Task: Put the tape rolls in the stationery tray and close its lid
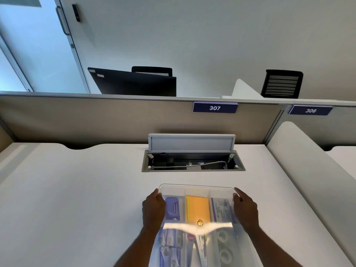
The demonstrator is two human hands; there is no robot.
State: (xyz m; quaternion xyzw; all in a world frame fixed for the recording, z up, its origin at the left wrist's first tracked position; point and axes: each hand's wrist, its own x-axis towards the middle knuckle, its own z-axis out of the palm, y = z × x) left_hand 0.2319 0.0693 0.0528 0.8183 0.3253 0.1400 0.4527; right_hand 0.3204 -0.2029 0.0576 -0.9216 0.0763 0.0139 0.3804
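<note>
A clear plastic stationery tray [250,247] sits on the white desk at the near edge, with a translucent lid [196,187] lying over it. Two clear tape rolls [223,236] show blurred through the lid, one behind the other in the right compartment's near part. My left hand [154,209] grips the lid's left edge near its far corner. My right hand [244,209] grips the right edge opposite. Under the lid are a purple stapler [172,209], yellow notes [198,209] and a printed packet [221,209].
An open cable box [192,162] with its flap raised is sunk into the desk just beyond the tray. A beige partition [96,120] closes the desk's far side. A white divider [308,170] runs along the right.
</note>
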